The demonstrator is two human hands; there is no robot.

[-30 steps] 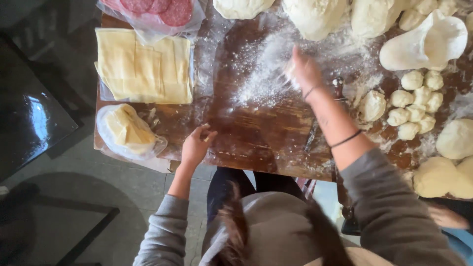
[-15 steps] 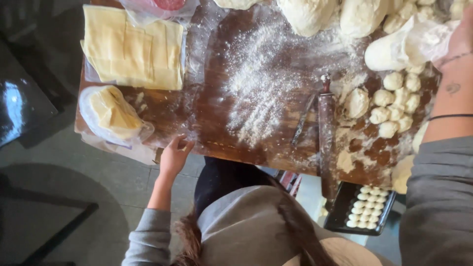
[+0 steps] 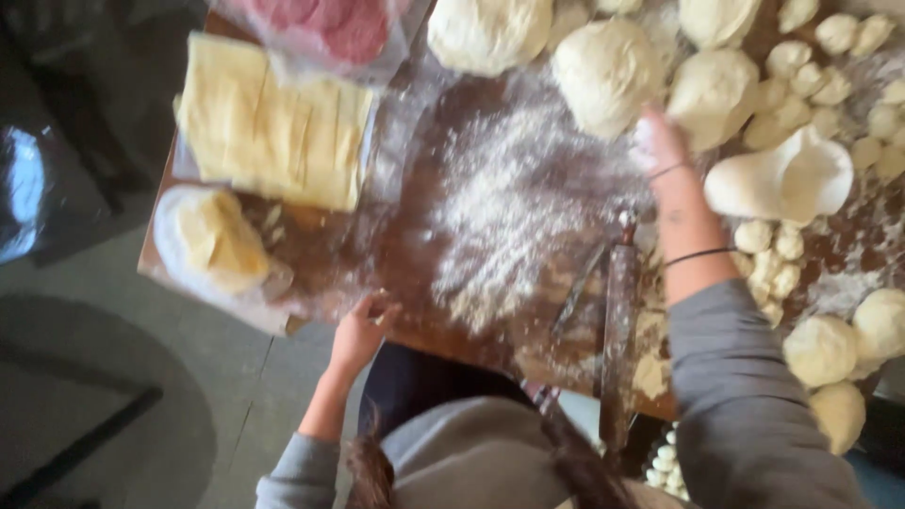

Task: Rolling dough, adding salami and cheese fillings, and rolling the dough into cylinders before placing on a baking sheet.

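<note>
Over the floured board [image 3: 424, 273], right hand [image 3: 657, 141] (earlier off-board) now nears dough ball [image 3: 605, 75].

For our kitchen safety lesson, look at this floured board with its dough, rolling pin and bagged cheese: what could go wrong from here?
1. The rolling pin lies with its end past the board's near edge; a nudge from the right sleeve beside it might tip it off.
2. The cheese bag overhangs the board's left corner and could slide off.
3. The right hand reaches over loose flour toward a dough ball; the sleeve may drag flour about.
</note>
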